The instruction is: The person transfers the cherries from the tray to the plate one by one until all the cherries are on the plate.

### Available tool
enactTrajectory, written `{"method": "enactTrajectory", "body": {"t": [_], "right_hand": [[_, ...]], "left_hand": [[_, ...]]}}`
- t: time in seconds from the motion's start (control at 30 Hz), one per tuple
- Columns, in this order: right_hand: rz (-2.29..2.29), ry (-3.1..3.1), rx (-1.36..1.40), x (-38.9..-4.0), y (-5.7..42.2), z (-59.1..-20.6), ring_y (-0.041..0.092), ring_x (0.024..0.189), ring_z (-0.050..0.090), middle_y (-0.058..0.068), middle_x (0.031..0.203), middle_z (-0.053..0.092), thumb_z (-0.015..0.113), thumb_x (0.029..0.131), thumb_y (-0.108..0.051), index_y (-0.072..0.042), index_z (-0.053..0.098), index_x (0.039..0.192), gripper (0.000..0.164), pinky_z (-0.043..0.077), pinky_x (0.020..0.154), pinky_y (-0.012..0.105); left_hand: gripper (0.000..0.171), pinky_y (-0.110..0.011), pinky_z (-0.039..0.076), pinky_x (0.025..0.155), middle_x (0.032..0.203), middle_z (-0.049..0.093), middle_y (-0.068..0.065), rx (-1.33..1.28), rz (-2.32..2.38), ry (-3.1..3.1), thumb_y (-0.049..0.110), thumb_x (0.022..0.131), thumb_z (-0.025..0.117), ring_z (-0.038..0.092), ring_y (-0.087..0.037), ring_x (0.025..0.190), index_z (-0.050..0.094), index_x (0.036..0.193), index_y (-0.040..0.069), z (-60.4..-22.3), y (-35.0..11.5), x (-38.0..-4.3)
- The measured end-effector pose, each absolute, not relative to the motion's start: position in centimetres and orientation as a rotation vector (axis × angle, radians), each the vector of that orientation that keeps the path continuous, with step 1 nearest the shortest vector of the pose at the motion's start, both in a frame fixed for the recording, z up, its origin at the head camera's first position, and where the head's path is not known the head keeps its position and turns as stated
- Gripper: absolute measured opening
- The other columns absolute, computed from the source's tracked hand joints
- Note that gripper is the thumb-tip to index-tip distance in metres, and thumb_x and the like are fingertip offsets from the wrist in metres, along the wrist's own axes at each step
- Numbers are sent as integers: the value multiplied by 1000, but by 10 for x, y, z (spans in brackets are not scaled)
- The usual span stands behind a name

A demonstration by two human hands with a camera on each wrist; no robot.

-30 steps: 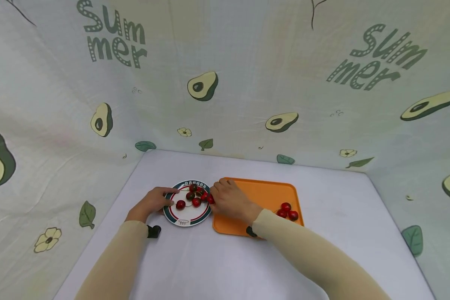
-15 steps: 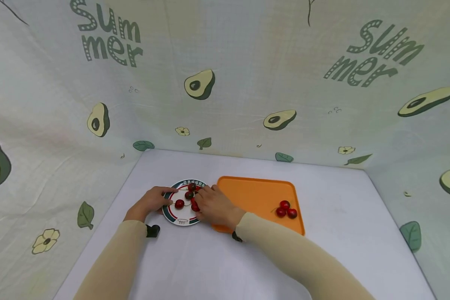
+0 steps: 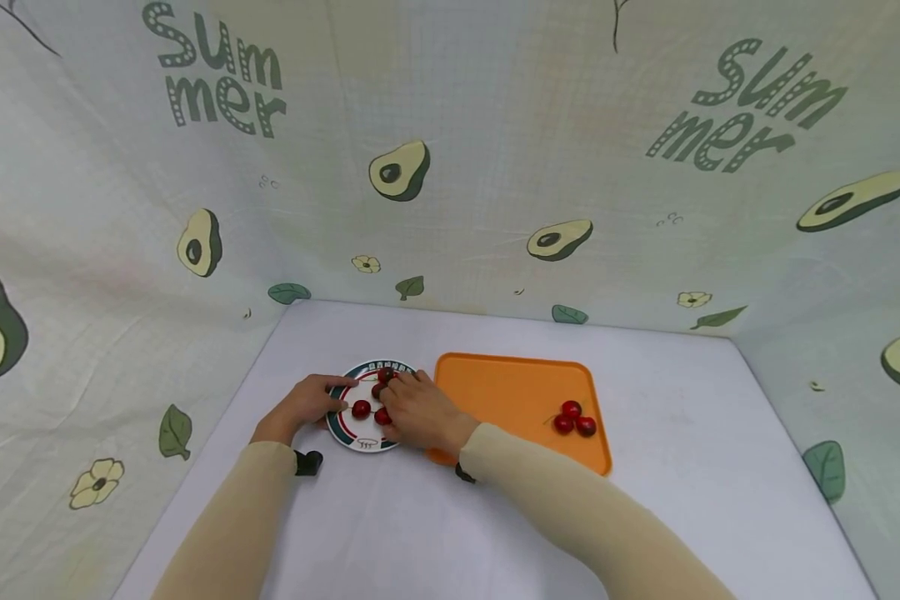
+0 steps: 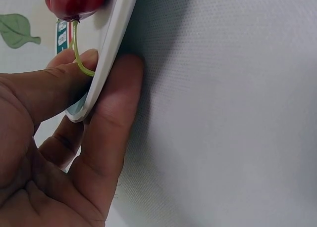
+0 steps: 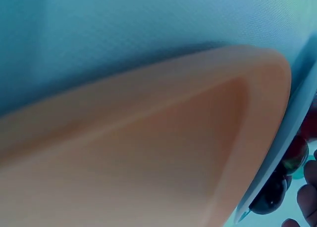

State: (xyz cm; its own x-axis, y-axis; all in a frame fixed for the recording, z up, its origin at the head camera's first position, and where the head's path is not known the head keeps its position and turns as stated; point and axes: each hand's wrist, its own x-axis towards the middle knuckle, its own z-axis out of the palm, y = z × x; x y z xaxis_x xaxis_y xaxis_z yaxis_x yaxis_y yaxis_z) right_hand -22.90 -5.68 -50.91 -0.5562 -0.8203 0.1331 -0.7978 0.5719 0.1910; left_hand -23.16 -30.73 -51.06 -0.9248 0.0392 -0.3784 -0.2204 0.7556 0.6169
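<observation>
A white plate (image 3: pixel 366 445) with a dark green and red rim holds several cherries (image 3: pixel 361 409). At its left edge my left hand (image 3: pixel 305 405) pinches the rim; the left wrist view has the thumb on top and fingers underneath, near a green cherry stem (image 4: pixel 77 49). My right hand (image 3: pixel 418 410) reaches over the plate's right side, its fingers down among the cherries and covering some. In the right wrist view, fingertips (image 5: pixel 308 200) show beside dark cherries (image 5: pixel 270 195) at the frame's edge. Whether they hold a cherry is hidden.
Right of the plate lies an orange tray (image 3: pixel 510 383), under my right forearm at its near left corner. Three cherries (image 3: pixel 571 409) sit together on its right side. A printed cloth (image 3: pixel 480 167) stands behind the white table (image 3: pixel 667 433).
My right hand has moved left from between tray and plate, where it held a red cherry, to over the plate's cherries. My left hand has stayed at the rim.
</observation>
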Motion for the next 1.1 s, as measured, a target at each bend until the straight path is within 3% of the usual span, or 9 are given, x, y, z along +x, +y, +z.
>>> {"method": "enactTrajectory", "body": {"t": [0.27, 0.4, 0.6, 0.7, 0.87, 1.1], "right_hand": [[-129, -2655, 1301, -227, -35, -508, 20, 107, 52, 0, 117, 66, 64, 100, -48, -15, 67, 123, 41, 43, 93, 37], [-110, -2636, 1276, -227, -9, -505, 20, 102, 52, 0, 111, 67, 66, 99, -48, -16, 69, 120, 39, 43, 90, 36], [-59, -2618, 1249, -225, 42, -500, 22, 103, 54, 3, 112, 67, 66, 100, -44, -13, 70, 120, 37, 43, 89, 37], [-11, -2642, 1208, -225, 71, -496, 24, 104, 53, 4, 114, 66, 68, 100, -43, -11, 68, 121, 38, 42, 89, 38], [42, -2656, 1107, -225, 120, -490, 26, 101, 54, 6, 111, 66, 76, 96, -38, -9, 68, 117, 37, 43, 87, 41], [10, -2687, 979, -226, 174, -485, 31, 106, 58, 10, 110, 67, 80, 92, -34, -6, 70, 114, 37, 46, 93, 50]], "left_hand": [[43, -42, 53, 94, 147, 55, -28, -143, 956, 2602, 17, 98, 74, 57, -33, 112, 69, 141, 16, -518, -306, -233], [43, -38, 56, 83, 138, 59, -25, -210, 993, 2567, 16, 98, 75, 62, -30, 101, 70, 140, 17, -521, -308, -235], [48, -32, 57, 74, 141, 55, -25, -242, 1068, 2518, 14, 97, 75, 64, -24, 91, 66, 144, 16, -522, -310, -237], [49, -32, 58, 67, 133, 56, -24, -262, 1144, 2476, 12, 97, 75, 66, -21, 75, 65, 145, 15, -524, -311, -238], [48, -32, 58, 65, 118, 53, -19, -282, 1197, 2440, 12, 97, 76, 64, -21, 72, 66, 144, 16, -524, -313, -243], [50, -30, 58, 66, 117, 50, -19, -289, 1199, 2425, 12, 98, 74, 63, -21, 74, 63, 147, 15, -519, -318, -238]]}}
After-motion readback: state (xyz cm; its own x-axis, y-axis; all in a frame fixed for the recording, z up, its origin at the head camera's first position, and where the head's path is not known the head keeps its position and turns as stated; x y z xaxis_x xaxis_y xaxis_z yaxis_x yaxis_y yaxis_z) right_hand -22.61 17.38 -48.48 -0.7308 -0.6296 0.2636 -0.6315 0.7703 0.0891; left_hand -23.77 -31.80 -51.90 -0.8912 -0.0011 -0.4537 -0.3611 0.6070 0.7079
